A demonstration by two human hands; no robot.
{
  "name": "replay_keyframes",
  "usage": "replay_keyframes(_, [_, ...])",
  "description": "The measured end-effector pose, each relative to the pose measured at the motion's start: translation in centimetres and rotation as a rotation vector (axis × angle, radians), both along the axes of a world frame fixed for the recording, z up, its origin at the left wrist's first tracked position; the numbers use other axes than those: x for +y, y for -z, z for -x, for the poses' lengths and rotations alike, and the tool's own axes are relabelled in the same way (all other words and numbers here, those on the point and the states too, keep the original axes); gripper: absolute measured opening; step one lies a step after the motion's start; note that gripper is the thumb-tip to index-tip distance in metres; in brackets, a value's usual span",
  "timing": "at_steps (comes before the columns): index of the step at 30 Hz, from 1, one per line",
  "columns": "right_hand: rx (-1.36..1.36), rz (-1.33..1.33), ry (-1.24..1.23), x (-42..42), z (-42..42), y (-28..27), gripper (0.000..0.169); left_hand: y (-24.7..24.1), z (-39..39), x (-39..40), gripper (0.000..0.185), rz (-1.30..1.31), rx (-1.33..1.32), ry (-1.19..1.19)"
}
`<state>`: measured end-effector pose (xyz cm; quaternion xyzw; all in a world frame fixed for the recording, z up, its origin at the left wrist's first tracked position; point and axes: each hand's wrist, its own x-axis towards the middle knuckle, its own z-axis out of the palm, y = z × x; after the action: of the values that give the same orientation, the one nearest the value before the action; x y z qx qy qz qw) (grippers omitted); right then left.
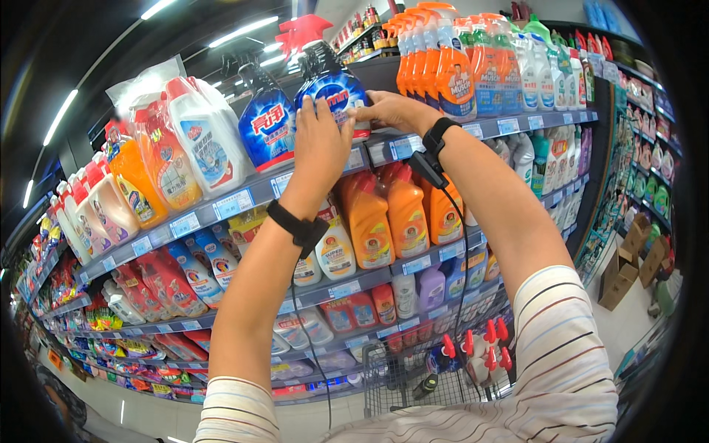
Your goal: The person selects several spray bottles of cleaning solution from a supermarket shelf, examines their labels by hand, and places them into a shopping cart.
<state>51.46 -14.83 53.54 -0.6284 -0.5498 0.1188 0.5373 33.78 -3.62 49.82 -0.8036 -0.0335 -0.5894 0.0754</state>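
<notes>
On the top shelf (238, 200) stand dark blue spray bottles with black necks; the right one (322, 77) has a red trigger head. My left hand (321, 144) lies with its fingers over the front of this bottle. At its right side is my right hand (388, 113), thumb at the label and other fingers partly hidden; together the hands hold the bottle. Another blue spray bottle (267, 124) stands just left. White jug-like cleaner bottles (202, 138) are further left, and orange trigger spray bottles (454, 69) stand right of my right hand.
Lower shelves carry orange cleaner bottles (368, 221) and red bottles (166, 285). A wire shopping cart (382, 382) with several red-topped bottles (487, 360) is below, near my body. Cables hang from both wrist straps. Cardboard boxes (617, 282) lie on the floor at right.
</notes>
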Motion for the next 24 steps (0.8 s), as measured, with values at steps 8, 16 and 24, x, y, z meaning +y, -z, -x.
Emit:
replay_keyframes(8, [-0.397,0.079,0.304,2.2,-1.8,0.1,0.094,1.9,0.4,0.2,0.064,-0.176,0.040,-0.016])
replay_keyframes(16, [-0.429,0.197,0.424,3.1,-0.2,-0.8,0.079,0.9,0.3,-0.1,0.076,-0.106,0.208,-0.136])
replay_keyframes(24, [-0.417,0.293,0.545,4.0,1.5,-1.6,0.079,0.4,-0.9,0.5,0.091,-0.041,0.295,-0.153])
